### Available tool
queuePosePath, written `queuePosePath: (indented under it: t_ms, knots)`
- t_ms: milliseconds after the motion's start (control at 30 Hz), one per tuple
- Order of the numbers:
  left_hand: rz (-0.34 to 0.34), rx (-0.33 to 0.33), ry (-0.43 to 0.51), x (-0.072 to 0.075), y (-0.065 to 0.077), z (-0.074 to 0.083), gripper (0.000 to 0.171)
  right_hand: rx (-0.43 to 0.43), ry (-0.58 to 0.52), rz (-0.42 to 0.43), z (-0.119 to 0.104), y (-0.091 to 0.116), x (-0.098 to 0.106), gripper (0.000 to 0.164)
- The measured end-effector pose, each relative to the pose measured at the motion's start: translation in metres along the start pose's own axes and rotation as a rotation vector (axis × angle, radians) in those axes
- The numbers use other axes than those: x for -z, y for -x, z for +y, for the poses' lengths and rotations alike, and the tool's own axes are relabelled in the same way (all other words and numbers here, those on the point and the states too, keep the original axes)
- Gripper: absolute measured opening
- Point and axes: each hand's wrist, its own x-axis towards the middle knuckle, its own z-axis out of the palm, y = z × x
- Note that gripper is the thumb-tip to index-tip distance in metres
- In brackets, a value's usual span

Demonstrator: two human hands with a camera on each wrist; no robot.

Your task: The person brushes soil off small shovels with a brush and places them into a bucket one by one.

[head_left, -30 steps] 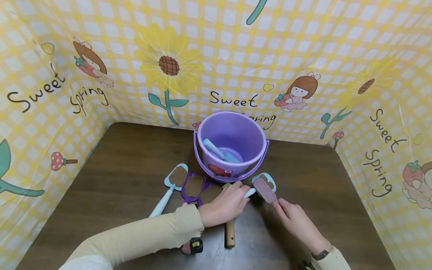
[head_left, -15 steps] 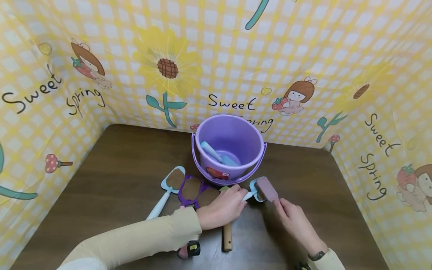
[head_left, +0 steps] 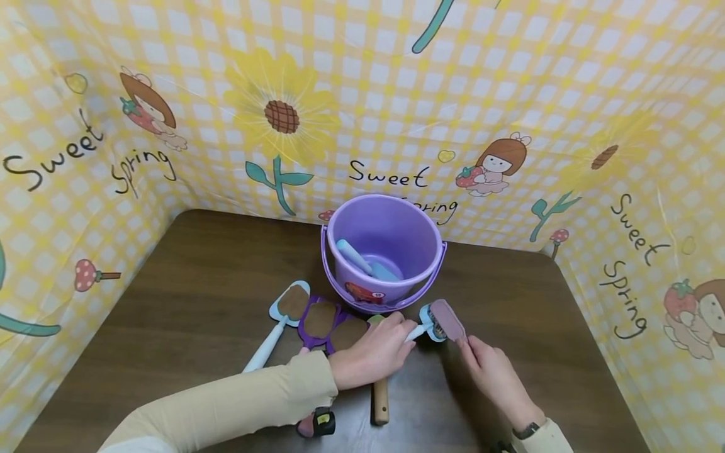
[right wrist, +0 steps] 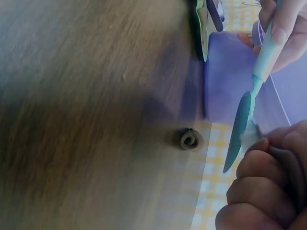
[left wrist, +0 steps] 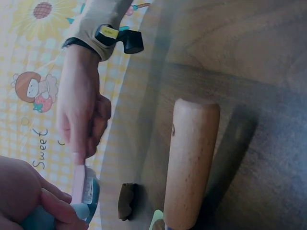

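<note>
Light-blue shovel between left hand, around its handle, and right hand, around a pink brush.

Yellow-checked cloth hangs behind a brown table.

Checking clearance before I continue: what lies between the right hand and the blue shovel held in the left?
A pink brush, gripped by the right hand, its bristles facing the blue shovel; the head view shows this.
</note>
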Motion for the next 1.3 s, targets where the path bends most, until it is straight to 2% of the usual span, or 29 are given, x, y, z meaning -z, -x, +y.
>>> queuePosePath:
  t_ms: [133,300,367,600,733,900,1033,1167,1300]
  knots:
    - [0.021,-0.016,-0.014,0.0004,0.0000,-0.0003,0.016,0.006,-0.036,0.020,-0.0046,0.0013,0.0007,0.033]
    - [0.048,-0.033,-0.006,0.0012,-0.0021,-0.0006,0.018,0.128,-0.027,0.009,-0.0071,0.0033,0.0007,0.035]
    - [0.045,-0.029,0.002,0.0020,-0.0029,-0.0003,0.018,0.148,-0.005,0.010,-0.0067,0.0029,0.0012,0.035]
    - [-0.013,-0.011,0.011,0.0045,-0.0015,0.0029,0.016,0.051,0.045,0.029,0.0013,0.0023,0.0030,0.035]
    - [-0.013,-0.005,-0.012,0.0041,-0.0008,0.0044,0.017,0.028,0.014,0.038,0.0014,0.0038,0.0050,0.036]
    - [0.009,0.000,-0.011,0.0029,-0.0015,0.0059,0.019,0.082,-0.062,0.004,-0.0045,0.0067,0.0039,0.035]
    - [0.034,-0.010,0.008,0.0031,-0.0025,0.0069,0.020,0.125,-0.059,0.001,-0.0058,0.0080,0.0016,0.037]
    - [0.045,-0.016,0.006,0.0031,-0.0025,0.0066,0.021,0.113,-0.060,0.022,-0.0038,0.0068,0.0003,0.038]
    - [0.047,-0.018,0.001,0.0030,-0.0019,0.0057,0.022,0.094,-0.108,0.005,-0.0010,0.0046,-0.0002,0.037]
